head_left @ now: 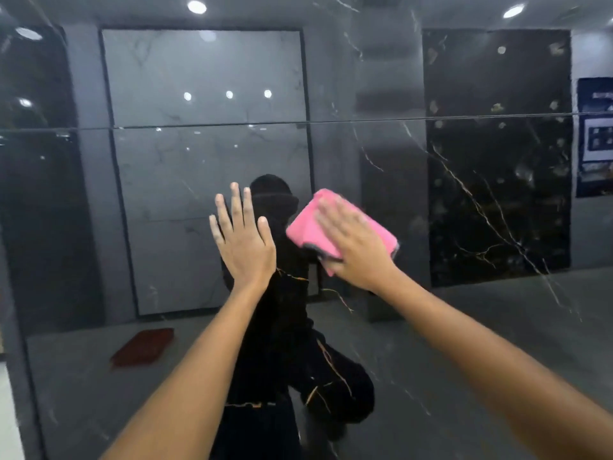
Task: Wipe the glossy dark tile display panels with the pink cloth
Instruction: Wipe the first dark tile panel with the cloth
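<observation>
We are pressing the pink cloth [335,227] flat against the glossy dark tile panel [464,343] with our right hand [356,247], palm down, fingers spread over it. The cloth is lying folded, bright pink with a grey edge showing at its lower side; our hand is covering much of it. Our left hand [243,242] is resting just beside it on the panel, wide and flat, holding nothing. A thin horizontal seam [365,121] is crossing the panel above both hands. Reflections are crowding the surface: ceiling lights, other slabs, a dark silhouette, making the panel's own pale veining hard to follow. The right hand is blurring slightly.
</observation>
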The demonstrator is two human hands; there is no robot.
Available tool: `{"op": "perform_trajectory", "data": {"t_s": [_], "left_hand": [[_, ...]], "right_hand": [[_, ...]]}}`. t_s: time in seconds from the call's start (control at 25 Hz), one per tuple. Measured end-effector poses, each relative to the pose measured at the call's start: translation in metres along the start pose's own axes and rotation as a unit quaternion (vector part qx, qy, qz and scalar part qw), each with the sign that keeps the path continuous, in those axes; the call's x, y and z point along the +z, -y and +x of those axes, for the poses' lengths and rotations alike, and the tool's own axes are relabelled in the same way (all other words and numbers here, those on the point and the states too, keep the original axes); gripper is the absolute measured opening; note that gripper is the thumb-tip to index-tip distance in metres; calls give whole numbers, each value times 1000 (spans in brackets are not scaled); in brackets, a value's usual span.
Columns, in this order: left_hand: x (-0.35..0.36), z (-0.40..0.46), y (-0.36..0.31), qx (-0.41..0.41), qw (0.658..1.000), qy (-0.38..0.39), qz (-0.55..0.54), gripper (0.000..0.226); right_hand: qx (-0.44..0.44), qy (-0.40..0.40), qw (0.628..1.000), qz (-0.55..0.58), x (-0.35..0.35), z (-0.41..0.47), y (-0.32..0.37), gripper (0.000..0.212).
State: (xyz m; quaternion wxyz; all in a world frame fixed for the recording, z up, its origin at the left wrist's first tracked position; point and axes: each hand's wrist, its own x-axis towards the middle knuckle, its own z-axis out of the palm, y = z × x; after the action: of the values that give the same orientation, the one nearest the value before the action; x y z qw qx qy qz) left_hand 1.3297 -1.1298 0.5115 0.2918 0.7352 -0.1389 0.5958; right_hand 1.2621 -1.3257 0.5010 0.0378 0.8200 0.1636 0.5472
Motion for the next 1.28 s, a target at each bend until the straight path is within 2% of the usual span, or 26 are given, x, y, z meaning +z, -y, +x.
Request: {"op": "perform_trajectory", "data": {"t_s": [0.04, 0.08, 0.12, 0.16, 0.24, 0.28, 0.32, 0.36, 0.4, 0.48, 0.52, 0.56, 0.6, 0.68, 0.76, 0.8, 0.84, 0.92, 0.96, 1.0, 1.04, 1.08, 1.12, 1.16, 1.2, 1.28], "left_hand": [[6, -4, 1, -7, 1000, -1, 23, 56], [11, -6, 3, -2, 999, -2, 43, 57], [13, -7, 5, 2, 998, -4, 59, 57], [13, -8, 6, 3, 998, -9, 69, 58], [14, -8, 5, -3, 997, -18, 79, 59], [14, -8, 3, -7, 996, -17, 82, 59], [14, -8, 2, -8, 996, -15, 89, 59], [13, -8, 2, -7, 995, -11, 97, 58], [13, -8, 2, -9, 995, -9, 101, 58], [11, -7, 3, -15, 995, -2, 99, 57], [10, -6, 2, -15, 995, 2, 98, 57], [10, -7, 1, -15, 995, 4, 98, 57], [10, -7, 0, -14, 995, 6, 96, 58], [10, -8, 2, -6, 996, 7, 91, 58], [11, -7, 3, -1, 996, 2, 86, 58], [11, -8, 5, 1, 997, 1, 80, 58], [12, -8, 3, 3, 997, 1, 78, 58], [12, -8, 3, 2, 997, -4, 77, 58], [11, -8, 4, 2, 997, -3, 78, 58], [11, -7, 4, 4, 997, 0, 80, 58], [11, -7, 5, 7, 996, 1, 83, 58], [11, -8, 5, 7, 996, 3, 86, 58], [11, -9, 5, 4, 996, 3, 86, 58], [11, -11, 5, 1, 996, 3, 84, 58], [12, -11, 6, -3, 997, 4, 82, 58], [8, -6, 5, -1, 996, 16, 83, 57]], "right_hand": [[-95, 19, 994, -52, -3, -7, -14, 91], [-120, -8, 989, -81, -11, -6, -39, 89], [-60, -60, 993, -82, -23, 2, -64, 87], [57, -105, 991, -63, -37, 19, -86, 85], [274, -159, 948, 19, -69, 68, -108, 82], [285, -173, 942, 45, -74, 90, -101, 83], [224, -181, 956, 56, -69, 105, -87, 86], [101, -172, 979, 36, -54, 110, -69, 87], [-55, -113, 992, -7, -35, 104, -46, 88], [-304, 59, 946, -91, -19, 75, -22, 80], [-361, 89, 922, -110, -22, 72, -35, 76], [-366, 70, 922, -104, -29, 79, -57, 73], [-308, 24, 946, -95, -39, 84, -80, 73], [-72, -116, 989, -47, -59, 78, -126, 75], [100, -212, 972, 15, -53, 42, -126, 76], [110, -226, 967, 37, -35, 17, -105, 78], [54, -195, 978, 53, -14, -9, -79, 81], [-190, -15, 982, 7, 16, -56, -28, 83], [-285, 68, 955, -37, 15, -64, -20, 83], [-339, 94, 933, -74, 10, -52, -29, 83], [-313, 59, 943, -95, 3, -32, -43, 81], [-216, 15, 973, -78, -10, -5, -58, 78], [-89, -76, 992, -54, -26, 24, -72, 73], [34, -145, 989, -4, -39, 46, -77, 68], [96, -180, 978, 35, -38, 57, -72, 65], [14, -152, 987, 46, -6, 41, -38, 67]]}}
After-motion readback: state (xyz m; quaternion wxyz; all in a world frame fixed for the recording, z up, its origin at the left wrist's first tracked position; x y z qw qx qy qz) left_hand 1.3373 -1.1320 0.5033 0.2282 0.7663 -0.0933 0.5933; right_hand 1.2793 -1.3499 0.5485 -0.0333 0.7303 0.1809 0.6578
